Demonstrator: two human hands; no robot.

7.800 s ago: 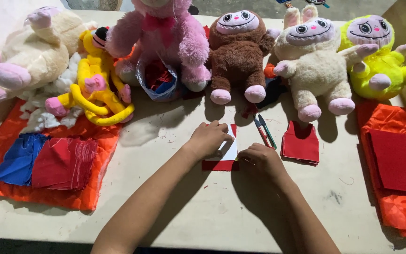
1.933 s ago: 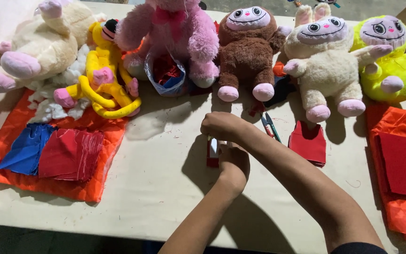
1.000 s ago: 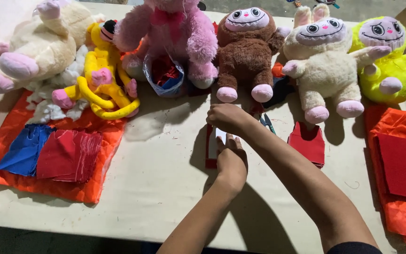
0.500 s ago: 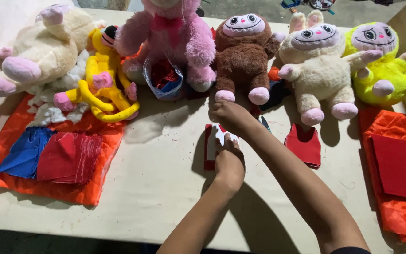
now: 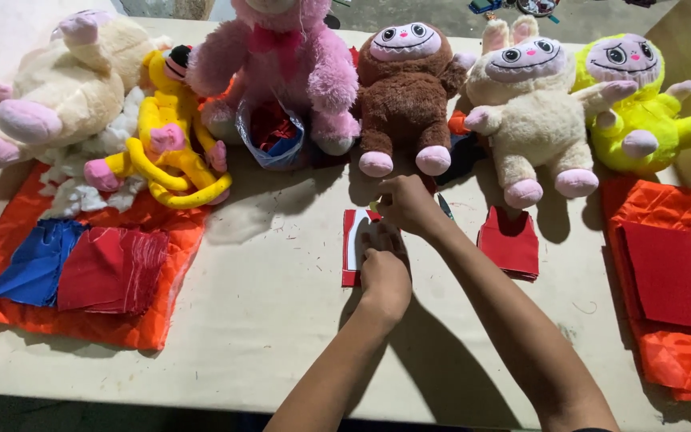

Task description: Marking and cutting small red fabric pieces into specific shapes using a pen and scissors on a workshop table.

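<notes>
Piece: red fabric piece [image 5: 350, 244] with white template [image 5: 357, 240], frame centre.
Left hand [image 5: 385, 276]: you press them flat.
Right hand [image 5: 409, 206]: pinches template's top edge.
Progress: finished red cutouts [image 5: 510, 244] lie right; this piece unfinished.

Cloth piece [image 5: 351, 244] lies before the plush toys [image 5: 406, 88] (perhaps under both hands).
</notes>
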